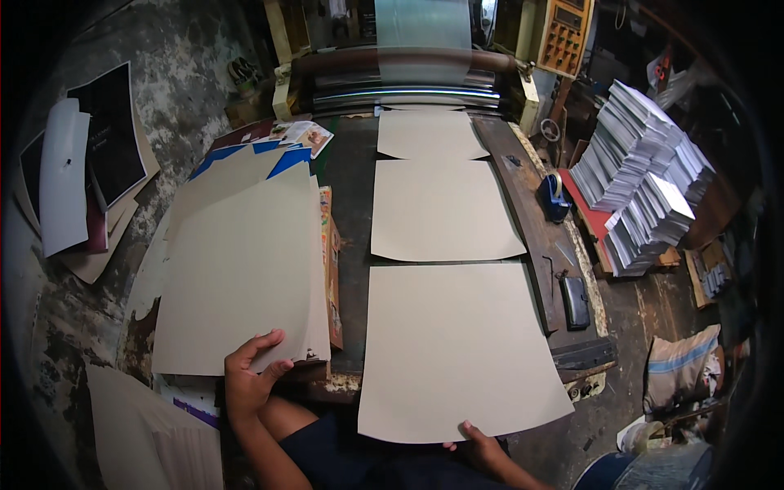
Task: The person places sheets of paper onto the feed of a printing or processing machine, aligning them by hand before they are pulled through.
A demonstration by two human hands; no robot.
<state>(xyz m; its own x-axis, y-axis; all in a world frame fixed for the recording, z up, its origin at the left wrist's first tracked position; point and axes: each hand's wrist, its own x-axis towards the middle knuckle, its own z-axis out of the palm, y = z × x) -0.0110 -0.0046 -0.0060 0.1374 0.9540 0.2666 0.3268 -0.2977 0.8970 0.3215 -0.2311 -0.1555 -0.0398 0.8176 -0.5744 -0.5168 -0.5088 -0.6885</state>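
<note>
Under my right hand, the near edge of a large beige paper sheet is pinched, thumb on top and fingers below. This sheet lies on the machine's feed table, its far edge close to a second beige sheet. A third sheet reaches the rollers. My left hand rests at the near right corner of a tall stack of beige sheets. Its fingers are curled over the top sheet and its thumb is apart from them. The stack's corner bends slightly beside the fingertips.
Clear film hangs above the rollers. Along the table's right side lie a tape dispenser and a dark case. Piled white paper stands at the right. More sheets sit at the lower left.
</note>
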